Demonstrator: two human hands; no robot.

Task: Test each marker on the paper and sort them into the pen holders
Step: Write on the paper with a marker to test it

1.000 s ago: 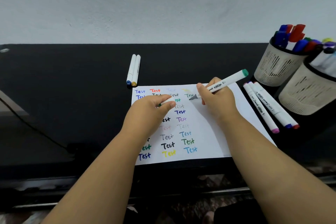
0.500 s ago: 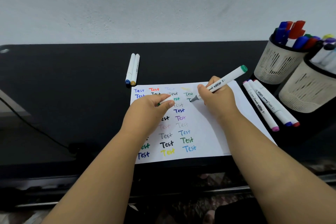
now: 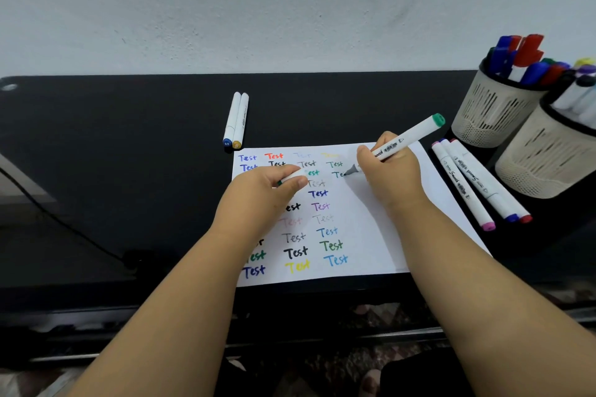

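My right hand grips a white marker with a green end cap, its grey tip touching the white paper where a dark green "Te" is written. My left hand rests on the paper and holds the marker's white cap between thumb and fingers. The paper carries several rows of coloured "Test" words. Three white markers lie to the right of the paper. Two more markers lie beyond its top left corner. Two beige mesh pen holders stand at the right, filled with markers.
The black desk meets a pale wall at the back. A dark cable runs across the desk's left side. The desk's front edge lies just below the paper.
The marker tip has moved down a row and to the right on the paper, and the letters "Te" have appeared there. My left hand has stayed in place.
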